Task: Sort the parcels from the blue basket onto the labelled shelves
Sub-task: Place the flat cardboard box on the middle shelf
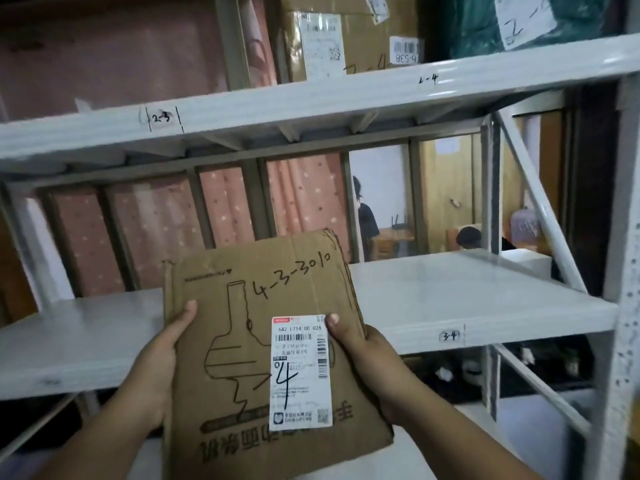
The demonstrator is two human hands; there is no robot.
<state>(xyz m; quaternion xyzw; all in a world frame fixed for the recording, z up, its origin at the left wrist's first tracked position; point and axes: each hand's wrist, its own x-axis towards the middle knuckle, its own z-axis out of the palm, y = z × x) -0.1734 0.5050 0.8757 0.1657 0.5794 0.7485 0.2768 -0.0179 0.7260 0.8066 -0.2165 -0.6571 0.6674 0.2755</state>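
I hold a flat brown cardboard parcel [242,341] in front of me with both hands. "4-3-3010" is handwritten near its top, and a white shipping label [300,372] carries a big handwritten "4". My left hand [156,368] grips its left edge, thumb on the face. My right hand [367,358] grips its right edge beside the label. The parcel is raised in front of a white metal shelf [485,306] whose edge is marked "3-4". The blue basket is not in view.
The shelf above [311,105] is marked "2-3" and "2-4" and carries a taped cardboard box [346,36] and a dark green package [519,22]. A diagonal brace [540,206] and upright post [623,271] stand at right. People sit beyond the rack.
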